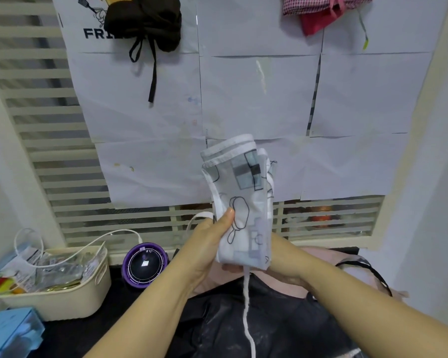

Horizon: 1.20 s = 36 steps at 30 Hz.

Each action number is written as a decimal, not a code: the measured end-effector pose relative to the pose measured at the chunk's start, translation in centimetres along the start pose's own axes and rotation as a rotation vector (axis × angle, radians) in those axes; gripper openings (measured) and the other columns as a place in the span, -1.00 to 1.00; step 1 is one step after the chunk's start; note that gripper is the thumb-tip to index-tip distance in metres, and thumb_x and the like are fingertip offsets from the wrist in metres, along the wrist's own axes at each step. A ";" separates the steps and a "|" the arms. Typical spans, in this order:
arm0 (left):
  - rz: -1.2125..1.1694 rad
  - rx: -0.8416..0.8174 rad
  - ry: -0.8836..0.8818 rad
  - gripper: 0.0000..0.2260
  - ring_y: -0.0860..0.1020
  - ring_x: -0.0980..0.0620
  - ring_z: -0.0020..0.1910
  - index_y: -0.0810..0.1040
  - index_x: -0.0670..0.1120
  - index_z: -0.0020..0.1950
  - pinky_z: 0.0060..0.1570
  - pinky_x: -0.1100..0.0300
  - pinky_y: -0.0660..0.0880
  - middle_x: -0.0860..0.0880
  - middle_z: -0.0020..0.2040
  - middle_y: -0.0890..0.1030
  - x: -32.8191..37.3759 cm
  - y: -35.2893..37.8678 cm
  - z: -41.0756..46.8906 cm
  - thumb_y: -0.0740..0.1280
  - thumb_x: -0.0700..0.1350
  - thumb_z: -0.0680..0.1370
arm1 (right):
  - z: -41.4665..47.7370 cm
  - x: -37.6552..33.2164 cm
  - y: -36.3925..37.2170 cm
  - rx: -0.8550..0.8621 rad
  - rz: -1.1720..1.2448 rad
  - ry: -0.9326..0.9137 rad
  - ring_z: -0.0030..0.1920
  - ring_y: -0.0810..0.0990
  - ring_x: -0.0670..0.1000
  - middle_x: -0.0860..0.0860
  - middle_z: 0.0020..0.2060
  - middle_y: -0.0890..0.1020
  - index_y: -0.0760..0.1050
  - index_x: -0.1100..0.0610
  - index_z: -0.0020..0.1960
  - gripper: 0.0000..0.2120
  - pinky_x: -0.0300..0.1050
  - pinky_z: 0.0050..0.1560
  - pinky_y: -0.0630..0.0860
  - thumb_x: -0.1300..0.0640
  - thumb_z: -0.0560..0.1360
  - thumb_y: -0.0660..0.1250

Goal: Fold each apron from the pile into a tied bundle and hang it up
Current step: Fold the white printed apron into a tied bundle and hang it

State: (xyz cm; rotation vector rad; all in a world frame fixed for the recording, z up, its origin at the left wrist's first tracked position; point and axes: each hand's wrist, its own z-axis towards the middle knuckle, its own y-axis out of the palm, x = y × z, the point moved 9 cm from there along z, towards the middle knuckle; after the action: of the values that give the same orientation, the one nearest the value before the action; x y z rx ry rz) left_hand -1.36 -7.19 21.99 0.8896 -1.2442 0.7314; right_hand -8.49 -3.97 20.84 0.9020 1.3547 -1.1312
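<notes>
Both hands are up in front, holding a folded apron (243, 202) so it stands up tall. My left hand (212, 244) grips its side, with the thumb pressed on the front. My right hand (279, 254) is tucked behind it, so I cannot tell how it holds. A white string (246, 306) hangs down from the bottom. I think the apron is thin, light and floppy, so the folds could slip open. A good place to hold is low down, where the layers are thick, and the loose string can be pulled round to tie it. Under the hands a black apron (256, 326) and a pink apron (323, 264) wait on the dark surface (119, 282). A cream basket (70, 303) sits to the left. Far back, a black bundle (145, 21) and a red bundle (318, 14) hang on the wall (256, 99).
</notes>
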 end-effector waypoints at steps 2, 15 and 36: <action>0.029 0.032 0.011 -0.69 0.67 0.02 -0.21 0.69 -0.09 -0.13 -0.33 0.21 0.56 -0.09 -0.18 0.71 0.2 -0.5 0.1 0.26 0.10 0.47 | 0.0 1.2 0.6 -0.070 0.213 0.134 -0.15 0.62 0.08 0.15 -0.02 0.63 0.51 0.19 0.21 -0.77 -0.02 -0.11 0.62 0.20 0.58 0.26; -0.019 0.264 -0.369 -0.78 0.65 -0.06 0.02 0.61 -0.09 0.08 0.14 -0.02 0.54 -0.07 -0.01 0.70 -16.3 -3.8 -2.7 0.27 0.00 0.60 | -2.4 9.8 -3.6 0.140 -0.294 0.343 -0.23 0.60 -0.10 -0.18 -0.30 0.65 0.65 -0.05 -0.09 -0.59 -0.21 -0.10 0.51 -0.34 0.41 0.24; 1.589 -0.429 -0.593 -0.69 0.49 -0.03 0.10 0.60 0.03 -0.13 0.11 0.04 0.28 0.04 -0.06 0.57 -26.4 -8.3 -5.3 0.14 0.11 0.62 | -8.0 31.8 -3.1 0.087 -0.194 0.848 -0.10 0.66 -0.02 -0.03 -0.16 0.71 0.62 0.07 -0.09 -0.89 -0.13 -0.01 0.55 0.04 0.47 0.41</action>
State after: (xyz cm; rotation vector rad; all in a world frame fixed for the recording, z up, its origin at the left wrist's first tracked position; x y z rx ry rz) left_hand 3.39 -6.42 -5.77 -0.4988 -2.4995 1.3446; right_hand -17.06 0.12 -10.67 1.4262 2.1195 -0.9833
